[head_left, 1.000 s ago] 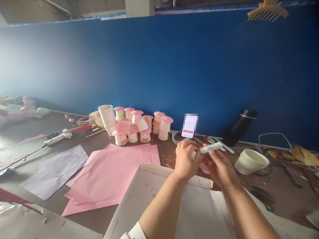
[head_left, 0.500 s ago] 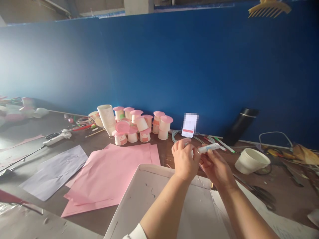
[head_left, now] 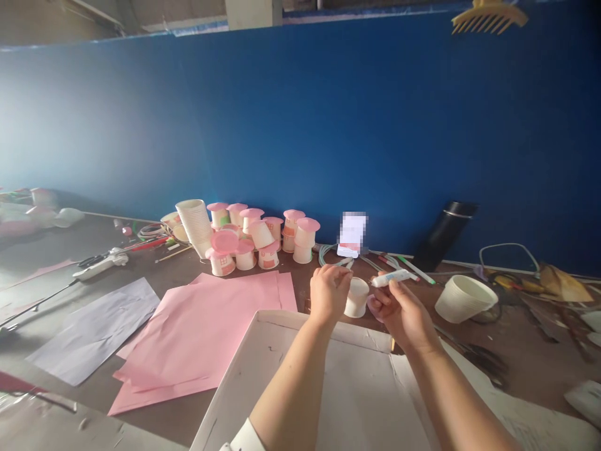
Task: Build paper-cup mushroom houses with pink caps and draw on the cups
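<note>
Tube point(head_left: 390, 277) pinched between thumb and fingers of the right hand point(head_left: 409, 316), raised just right of the white cup point(head_left: 356, 300). Left hand point(head_left: 327, 294) beside the cup, fingertips drawn inward; we cannot tell whether they grip anything. We judge the tube light, soft, easily over-squeezed: best held mid-barrel. Cup likely thin paper; we would steady it low, gently.

Ahead of you, a blue panel point(head_left: 291, 125) stands along the back of the work area, a yellow comb point(head_left: 491, 15) near its top on your right. Low against it you have a lit phone point(head_left: 351, 241), pale cables point(head_left: 325, 254) beside it, and, farther right, a black bottle point(head_left: 439, 241). Off to your left lies a creased grey sheet point(head_left: 96, 329).
</note>
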A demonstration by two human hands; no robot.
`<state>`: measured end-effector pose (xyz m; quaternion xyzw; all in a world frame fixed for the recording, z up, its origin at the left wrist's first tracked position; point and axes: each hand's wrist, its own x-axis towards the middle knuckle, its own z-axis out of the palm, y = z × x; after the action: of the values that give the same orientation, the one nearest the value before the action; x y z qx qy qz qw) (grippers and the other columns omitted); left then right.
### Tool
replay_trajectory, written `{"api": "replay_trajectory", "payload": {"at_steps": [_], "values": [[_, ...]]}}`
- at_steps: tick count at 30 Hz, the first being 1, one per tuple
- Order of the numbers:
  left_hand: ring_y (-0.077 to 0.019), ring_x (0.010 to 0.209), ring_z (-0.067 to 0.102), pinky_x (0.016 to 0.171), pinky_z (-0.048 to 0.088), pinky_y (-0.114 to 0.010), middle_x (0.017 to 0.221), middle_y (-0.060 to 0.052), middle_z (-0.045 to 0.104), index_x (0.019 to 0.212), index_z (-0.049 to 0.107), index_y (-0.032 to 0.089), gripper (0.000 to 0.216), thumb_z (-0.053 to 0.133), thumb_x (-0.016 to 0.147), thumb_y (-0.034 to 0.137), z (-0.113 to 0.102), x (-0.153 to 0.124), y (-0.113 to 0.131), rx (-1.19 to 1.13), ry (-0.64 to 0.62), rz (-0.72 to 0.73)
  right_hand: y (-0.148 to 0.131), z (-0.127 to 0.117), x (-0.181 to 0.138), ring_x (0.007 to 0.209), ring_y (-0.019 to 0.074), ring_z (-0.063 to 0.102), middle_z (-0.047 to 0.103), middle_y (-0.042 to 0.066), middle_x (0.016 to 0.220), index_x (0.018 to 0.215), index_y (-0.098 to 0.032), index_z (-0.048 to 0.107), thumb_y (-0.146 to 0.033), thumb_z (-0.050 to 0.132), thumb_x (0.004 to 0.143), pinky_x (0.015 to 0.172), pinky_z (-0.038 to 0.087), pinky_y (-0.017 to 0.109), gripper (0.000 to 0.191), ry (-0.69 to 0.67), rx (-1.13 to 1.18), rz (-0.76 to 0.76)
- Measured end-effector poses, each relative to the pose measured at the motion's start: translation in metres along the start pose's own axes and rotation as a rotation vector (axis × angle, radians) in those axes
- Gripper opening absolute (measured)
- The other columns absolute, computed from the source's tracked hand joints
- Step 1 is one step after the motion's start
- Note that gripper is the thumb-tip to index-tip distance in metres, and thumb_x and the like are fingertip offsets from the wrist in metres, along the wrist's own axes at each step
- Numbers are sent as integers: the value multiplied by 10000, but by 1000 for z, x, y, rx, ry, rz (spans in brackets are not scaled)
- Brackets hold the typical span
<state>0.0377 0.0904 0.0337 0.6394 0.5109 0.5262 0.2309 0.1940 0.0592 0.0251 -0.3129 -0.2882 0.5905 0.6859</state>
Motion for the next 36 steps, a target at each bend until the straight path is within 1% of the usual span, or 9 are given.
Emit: {"api": "replay_trajectory", "payload": {"at_steps": [7,9,12,19,25,28,32,34,36], "values": [[-178,890,701,841,519,-283,939,-38,785,877,790,202,103,696,834,204,-3,3,1,-341,-156,-307,3,-3,2,599,62,397,696,12,1004,887,-240,748,-364,928,673,562,474,206,306,-2,41,24],[-177,893,712,834,529,-272,949,-43,792,913,792,194,128,688,838,203,-3,4,0,-391,-180,-348,3,-4,2,594,64,393,694,13,1010,889,-238,743,-369,921,680,551,468,211,304,-7,28,17],[-170,904,717,849,538,-266,968,-36,795,950,793,204,164,669,845,181,-5,4,-1,-347,-189,-330,2,-5,3,589,71,391,692,8,999,908,-245,739,-380,919,672,518,450,217,327,4,-4,10],[-166,942,699,878,522,-274,1003,-8,774,920,789,254,154,666,854,190,-7,1,-1,-44,-116,-152,4,-3,5,584,72,413,705,11,927,918,-231,734,-382,962,564,457,385,190,447,102,-96,-20],[-183,898,680,843,509,-294,982,-38,749,903,762,228,122,680,862,309,-8,0,-4,26,-163,-275,5,-3,7,582,69,408,691,1,916,879,-233,730,-387,979,540,456,409,189,449,149,-74,-31],[-211,1006,667,907,510,-313,1169,-102,701,1132,723,181,401,757,810,418,-6,1,-10,-12,-235,-283,5,-6,8,572,62,411,676,-7,915,889,-228,728,-410,978,542,445,410,187,464,151,-76,-13],[-302,1196,587,998,495,-389,1326,-148,622,1383,597,191,816,881,659,439,1,-2,-17,76,-355,-184,7,-10,11,558,67,429,654,-17,842,915,-229,724,-428,971,558,454,432,203,478,138,-106,21],[-328,1228,557,1027,479,-432,1336,-136,620,1386,598,224,835,893,635,442,5,-4,-20,147,-370,-132,8,-12,11,553,83,447,644,-15,800,921,-233,722,-461,954,583,446,431,220,469,121,-147,21],[-320,1206,565,1039,467,-448,1305,-120,642,1348,624,235,749,868,672,442,8,-5,-22,182,-379,-89,9,-13,12,553,96,459,628,-18,768,913,-240,721,-484,942,600,451,443,236,454,103,-187,11]]}}
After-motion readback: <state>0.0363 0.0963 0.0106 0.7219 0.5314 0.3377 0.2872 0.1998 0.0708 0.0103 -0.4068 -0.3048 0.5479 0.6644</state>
